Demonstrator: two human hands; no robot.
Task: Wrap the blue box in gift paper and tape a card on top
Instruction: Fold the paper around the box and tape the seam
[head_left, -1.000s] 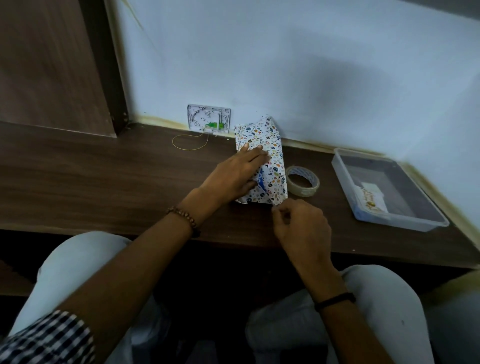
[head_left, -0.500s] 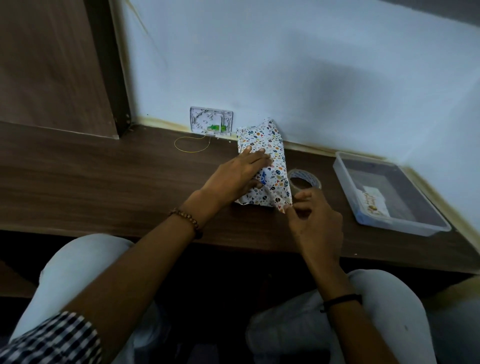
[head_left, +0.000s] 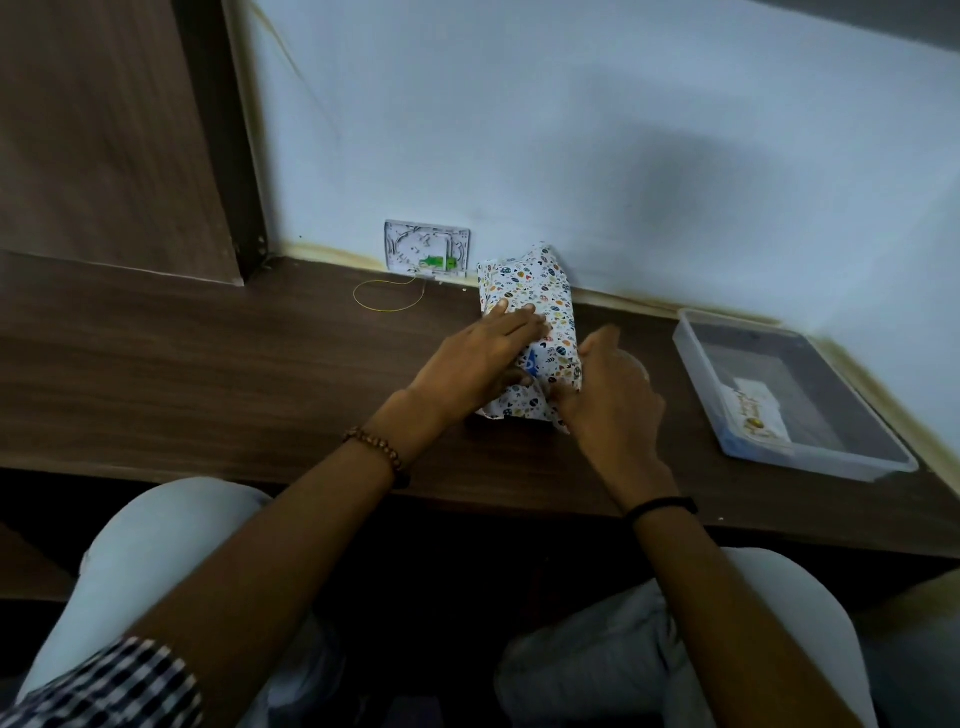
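The box lies on the desk (head_left: 208, 374) against the wall, covered in white gift paper (head_left: 545, 296) with small coloured prints. A bit of the blue box (head_left: 532, 364) shows through a gap at the near end. My left hand (head_left: 478, 358) rests flat on top of the paper, fingers straight. My right hand (head_left: 608, 395) lies against the box's near right side, its thumb pressing the paper at the near end. The card (head_left: 756, 415) sits inside the plastic tray (head_left: 810, 462) on the right. My right hand hides the tape roll.
A white wall plate (head_left: 426, 252) with a green part sits at the wall's base left of the box. In front of it a thin yellow wire loop (head_left: 387, 296) lies on the desk. A wooden panel (head_left: 104, 140) stands at the far left.
My right hand moved from the near edge of the desk up and right to the box's near right corner, covering the tape roll. My left hand stayed on top.
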